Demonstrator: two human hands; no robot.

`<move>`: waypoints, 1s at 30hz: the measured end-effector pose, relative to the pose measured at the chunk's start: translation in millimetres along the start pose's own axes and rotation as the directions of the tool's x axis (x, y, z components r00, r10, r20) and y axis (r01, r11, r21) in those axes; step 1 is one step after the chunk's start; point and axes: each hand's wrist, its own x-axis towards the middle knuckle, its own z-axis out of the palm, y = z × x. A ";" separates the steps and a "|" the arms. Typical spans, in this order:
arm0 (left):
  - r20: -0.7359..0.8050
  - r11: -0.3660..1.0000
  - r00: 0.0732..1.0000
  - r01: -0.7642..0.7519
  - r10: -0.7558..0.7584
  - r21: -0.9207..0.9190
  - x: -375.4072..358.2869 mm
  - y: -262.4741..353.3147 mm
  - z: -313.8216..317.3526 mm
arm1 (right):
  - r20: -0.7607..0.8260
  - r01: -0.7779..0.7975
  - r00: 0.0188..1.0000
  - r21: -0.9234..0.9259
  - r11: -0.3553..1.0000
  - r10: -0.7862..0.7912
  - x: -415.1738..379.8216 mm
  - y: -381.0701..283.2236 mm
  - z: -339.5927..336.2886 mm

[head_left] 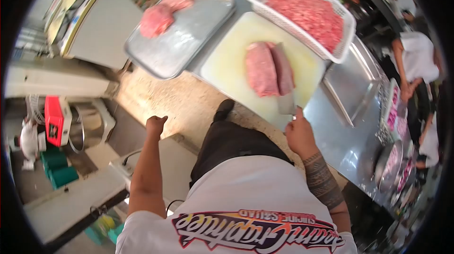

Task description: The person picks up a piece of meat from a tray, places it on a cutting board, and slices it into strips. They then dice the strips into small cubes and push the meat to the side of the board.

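My right hand [301,133] is wrapped round the handle of a knife [286,104]. Its broad blade reaches forward over the near edge of a white cutting board [220,60], beside a piece of raw meat [261,70]. That meat is cut lengthwise, with a narrower slab [282,69] along its right side, close to the blade. My left hand [155,126] hangs away from the board over the floor, fingers curled, with nothing visible in it.
A metal tray [189,34] left of the board carries raw meat pieces [157,20]. Behind the board stands a white perforated basket [347,41] of cut meat. An oblong metal tray [347,98] lies to the right. Other people [418,57] work at the far right.
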 end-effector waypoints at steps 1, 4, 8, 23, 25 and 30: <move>0.028 0.985 0.997 -0.076 0.072 0.154 -9.0 30.4 -4.3 | -0.015 -0.013 1.000 0.012 1.000 0.013 -0.5 -2.3 -0.1; 0.051 0.789 0.793 -0.595 0.607 -0.153 -29.0 97.8 5.0 | 0.047 -0.065 0.997 -0.058 0.996 0.068 2.3 -12.1 -10.4; -0.016 0.479 0.492 -0.854 0.870 -0.206 -85.1 242.2 -1.4 | 0.055 -0.117 0.991 -0.110 0.987 0.124 0.8 -20.4 -10.1; 0.472 0.402 0.398 -0.910 0.787 0.098 -98.0 449.1 4.9 | 0.074 -0.132 0.988 -0.083 0.988 0.138 21.1 -81.6 -65.6; 0.484 0.405 0.392 -0.910 0.782 0.084 -95.1 448.5 6.3 | 0.117 -0.125 0.984 -0.097 0.987 0.136 27.4 -87.6 -74.1; 0.464 0.407 0.370 -0.913 0.805 0.023 -88.3 445.0 7.2 | 0.248 -0.169 0.948 -0.143 0.975 0.200 52.6 -103.2 -85.8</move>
